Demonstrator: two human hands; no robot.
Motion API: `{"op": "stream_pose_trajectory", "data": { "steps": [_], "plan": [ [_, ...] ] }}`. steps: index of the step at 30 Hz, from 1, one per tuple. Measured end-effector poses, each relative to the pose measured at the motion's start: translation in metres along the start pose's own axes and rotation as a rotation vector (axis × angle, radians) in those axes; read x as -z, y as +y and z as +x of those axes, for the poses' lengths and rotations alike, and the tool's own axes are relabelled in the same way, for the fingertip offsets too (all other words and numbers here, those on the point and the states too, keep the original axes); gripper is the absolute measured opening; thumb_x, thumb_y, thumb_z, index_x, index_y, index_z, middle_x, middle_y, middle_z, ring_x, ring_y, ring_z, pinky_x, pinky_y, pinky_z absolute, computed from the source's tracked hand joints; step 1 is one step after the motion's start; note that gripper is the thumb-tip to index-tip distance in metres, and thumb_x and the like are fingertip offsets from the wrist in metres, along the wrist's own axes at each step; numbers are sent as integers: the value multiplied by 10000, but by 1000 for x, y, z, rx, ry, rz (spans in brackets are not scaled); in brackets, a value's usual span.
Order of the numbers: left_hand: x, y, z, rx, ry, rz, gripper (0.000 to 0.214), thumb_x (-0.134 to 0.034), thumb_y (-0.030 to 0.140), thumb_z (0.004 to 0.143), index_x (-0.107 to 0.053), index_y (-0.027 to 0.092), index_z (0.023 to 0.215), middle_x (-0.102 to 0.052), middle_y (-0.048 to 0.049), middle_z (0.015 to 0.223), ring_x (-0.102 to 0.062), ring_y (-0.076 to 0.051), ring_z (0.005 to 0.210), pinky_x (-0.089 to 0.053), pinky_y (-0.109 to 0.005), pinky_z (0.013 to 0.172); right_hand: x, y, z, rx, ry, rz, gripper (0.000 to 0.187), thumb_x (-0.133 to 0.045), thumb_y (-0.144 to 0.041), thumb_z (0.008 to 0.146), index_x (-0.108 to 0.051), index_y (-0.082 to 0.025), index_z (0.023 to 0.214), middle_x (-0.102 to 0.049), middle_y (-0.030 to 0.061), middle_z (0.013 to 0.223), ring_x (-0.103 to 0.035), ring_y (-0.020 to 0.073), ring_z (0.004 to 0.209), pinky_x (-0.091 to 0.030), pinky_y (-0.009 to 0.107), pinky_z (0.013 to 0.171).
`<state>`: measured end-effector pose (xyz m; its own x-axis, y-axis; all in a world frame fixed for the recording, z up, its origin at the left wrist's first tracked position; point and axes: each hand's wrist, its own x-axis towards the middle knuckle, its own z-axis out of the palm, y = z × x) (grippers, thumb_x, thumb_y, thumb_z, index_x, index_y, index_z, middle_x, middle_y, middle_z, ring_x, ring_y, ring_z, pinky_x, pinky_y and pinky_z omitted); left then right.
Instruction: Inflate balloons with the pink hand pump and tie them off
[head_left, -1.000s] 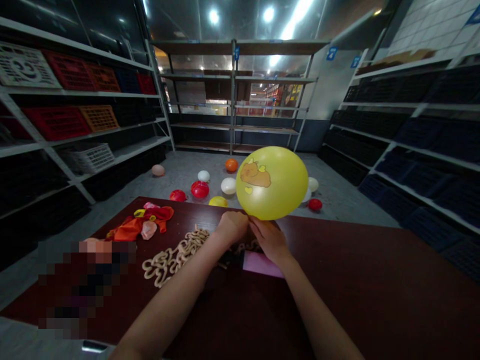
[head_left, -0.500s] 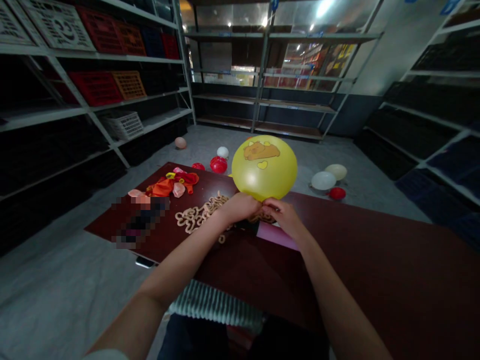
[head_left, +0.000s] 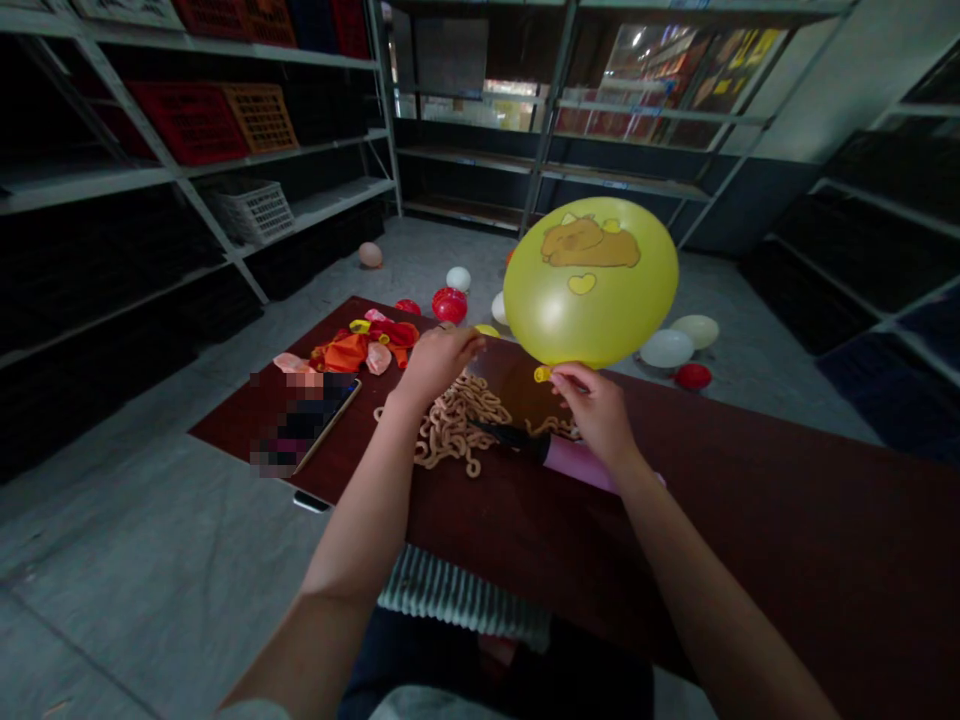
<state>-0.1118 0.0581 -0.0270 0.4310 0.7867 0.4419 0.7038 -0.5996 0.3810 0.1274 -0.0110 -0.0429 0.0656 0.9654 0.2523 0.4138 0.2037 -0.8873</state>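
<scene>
My right hand (head_left: 598, 415) pinches the neck of an inflated yellow balloon (head_left: 590, 282) printed with an orange animal and a heart, holding it above the dark red table (head_left: 750, 520). My left hand (head_left: 437, 360) hovers apart from the balloon, over a pile of beige clips (head_left: 457, 428), its fingers curled loosely with nothing visible in them. A pink hand pump (head_left: 574, 462) with a black nozzle lies on the table just below my right hand.
Uninflated red, orange and pink balloons (head_left: 360, 350) lie at the table's left end beside a phone (head_left: 322, 425). Several inflated balloons (head_left: 450, 303) rest on the grey floor beyond. Metal shelving with crates (head_left: 259, 115) lines both sides and the back.
My left hand has let go of the balloon neck and moved left. My right hand alone has lifted the balloon up and to the right. The camera tilted down.
</scene>
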Motion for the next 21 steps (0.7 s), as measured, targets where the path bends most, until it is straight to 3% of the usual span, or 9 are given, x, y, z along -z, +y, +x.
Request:
{"op": "stream_pose_trajectory", "data": {
  "steps": [2,5,10,15,18,21],
  "plan": [
    [2,-14,-5,45,-25,51,217,-554,234,926,-664,247,1112,-635,-64,1165,-513,-250,1110,-398,-381,908,-4,7,9,-18,17,40,263,-574,-456,825,-651,-226,927,-702,56,912,-640,171,783,-519,276,615],
    [-6,-28,-12,59,-169,106,222,-647,247,860,-691,304,1070,-568,-21,1288,-413,-300,1210,-352,-466,969,-9,16,15,-48,25,94,233,-587,-427,812,-640,-220,906,-697,58,878,-638,157,753,-515,261,593],
    [-25,-35,-13,40,-253,170,177,-682,222,822,-703,237,997,-613,-57,1116,-438,-280,1126,-373,-415,945,-11,19,10,-76,21,142,237,-625,-421,793,-657,-212,899,-700,61,849,-632,152,723,-506,263,578],
    [-24,-33,-9,24,-216,203,139,-703,283,819,-680,175,904,-633,-80,1022,-501,-263,1038,-402,-358,865,-11,15,2,-84,12,192,235,-628,-412,797,-655,-202,900,-701,66,865,-632,151,726,-502,268,574],
    [-17,-24,-5,13,-169,68,173,-660,329,859,-671,158,882,-659,-69,913,-568,-219,908,-411,-311,785,-11,11,-2,-90,6,212,242,-622,-414,801,-654,-199,906,-704,60,855,-631,148,719,-502,271,574],
    [-14,-9,-1,0,-131,-203,239,-550,346,936,-694,159,899,-691,-48,872,-610,-167,806,-414,-265,726,-12,10,-4,-87,20,227,250,-623,-428,797,-646,-203,904,-705,51,861,-630,145,712,-498,272,569]
  ]
}}
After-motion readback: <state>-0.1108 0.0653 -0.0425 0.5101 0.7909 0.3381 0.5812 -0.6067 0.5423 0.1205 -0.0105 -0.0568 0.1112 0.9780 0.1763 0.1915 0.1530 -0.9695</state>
